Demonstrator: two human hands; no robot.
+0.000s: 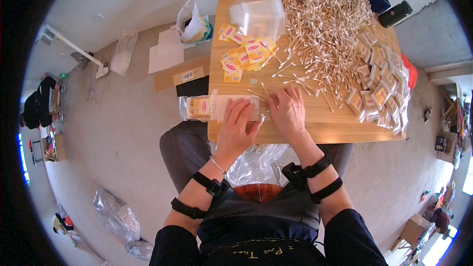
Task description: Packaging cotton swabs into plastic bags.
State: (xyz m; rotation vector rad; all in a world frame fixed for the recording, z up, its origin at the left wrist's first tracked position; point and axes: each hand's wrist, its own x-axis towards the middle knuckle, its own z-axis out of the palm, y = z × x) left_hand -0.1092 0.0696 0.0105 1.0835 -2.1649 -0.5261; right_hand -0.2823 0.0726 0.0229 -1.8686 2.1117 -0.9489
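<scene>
My left hand (237, 125) lies with its fingers stretched out over a white strip and a clear plastic sleeve (253, 101) near the table's front edge. Cotton swabs (261, 117) stick out beside its thumb. Just to the right, my right hand (288, 111) has its fingers bent and pressed together at the ends of cotton swabs; its fingertips partly hide them. Left of my left hand sits a pack of cotton swabs (200, 108) with a yellow label, at the table's left edge. Loose swabs (264, 88) lie just beyond my hands.
A big heap of cotton swabs (320, 15) covers the table's far side. Yellow label cards (246, 51) and clear bags (258, 17) lie at the far left, filled swab packs (382, 81) at the right. A dark cylinder (395, 14) is by the far right edge.
</scene>
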